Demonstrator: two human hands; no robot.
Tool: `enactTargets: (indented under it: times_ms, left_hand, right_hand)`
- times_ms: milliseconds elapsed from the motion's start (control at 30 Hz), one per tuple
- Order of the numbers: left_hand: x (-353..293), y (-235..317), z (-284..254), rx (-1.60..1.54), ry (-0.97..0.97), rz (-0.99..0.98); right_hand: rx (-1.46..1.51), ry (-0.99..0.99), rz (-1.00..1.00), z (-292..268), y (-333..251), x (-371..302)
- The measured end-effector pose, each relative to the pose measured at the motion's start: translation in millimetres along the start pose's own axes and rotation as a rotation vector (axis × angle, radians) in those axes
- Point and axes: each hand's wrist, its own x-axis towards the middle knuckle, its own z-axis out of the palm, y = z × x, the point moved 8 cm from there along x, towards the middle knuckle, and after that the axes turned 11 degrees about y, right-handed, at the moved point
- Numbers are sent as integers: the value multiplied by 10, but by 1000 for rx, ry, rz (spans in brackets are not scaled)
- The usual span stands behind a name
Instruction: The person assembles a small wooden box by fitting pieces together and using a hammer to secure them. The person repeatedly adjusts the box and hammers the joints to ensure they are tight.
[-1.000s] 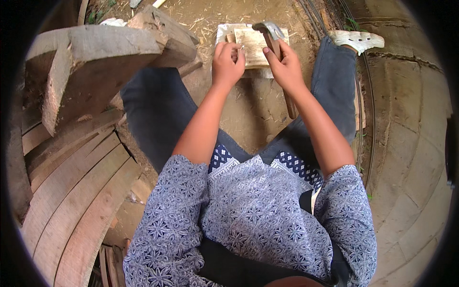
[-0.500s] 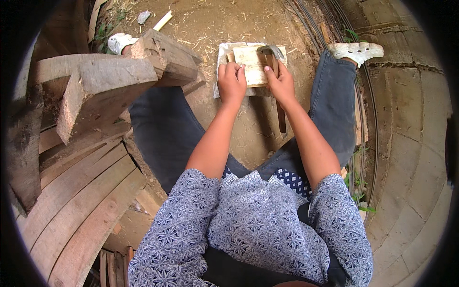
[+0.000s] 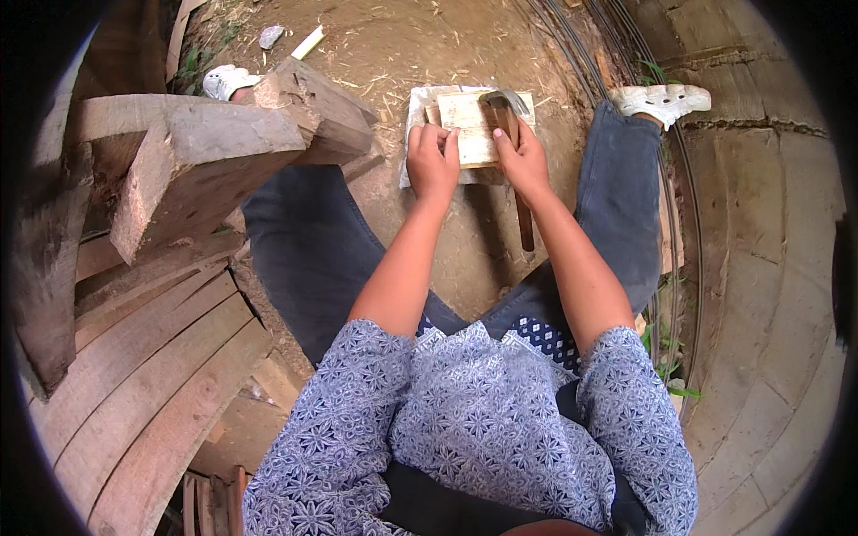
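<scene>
Head view: right hand (image 3: 523,163) wrapped round a wooden-handled, curved-metal hammer (image 3: 525,223), long axis pointing head-end away; left hand (image 3: 433,165) curled (holding what, unclear) by a flat pale board (image 3: 462,114)

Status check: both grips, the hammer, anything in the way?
Right grip: holding hammer partly over pale wood. Left grip: curled at wood's left edge, contents unclear. Timber at left, apart from both.

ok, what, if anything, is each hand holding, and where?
Right hand: hammer, by the upper handle, near the head. Left hand: fingers curled at the wooden board; can't tell whether they hold anything.
</scene>
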Motion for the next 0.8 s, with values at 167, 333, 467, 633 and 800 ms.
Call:
enactTargets:
  times_ms: [167,333,467,633,800]
  left_hand:
    - [-63,28,-109,-129,60,-73]
    - [22,-68,-25,-73,-33,-11]
    - [25,-79,-25,-61,5,65]
    - [-48,-89,3,-55,-16,-13]
    - [-257,-164,-10,141,-99,-135]
  right_hand:
    - [66,-22,-4,-11,-64,-64]
    - [-61,-83,-27,-34,-188,2]
    - [-98,-201,-33,-80,-607,-123]
    - [95,-332,140,-197,-955,-599]
    - [269,-310,292,-333,-856,-819]
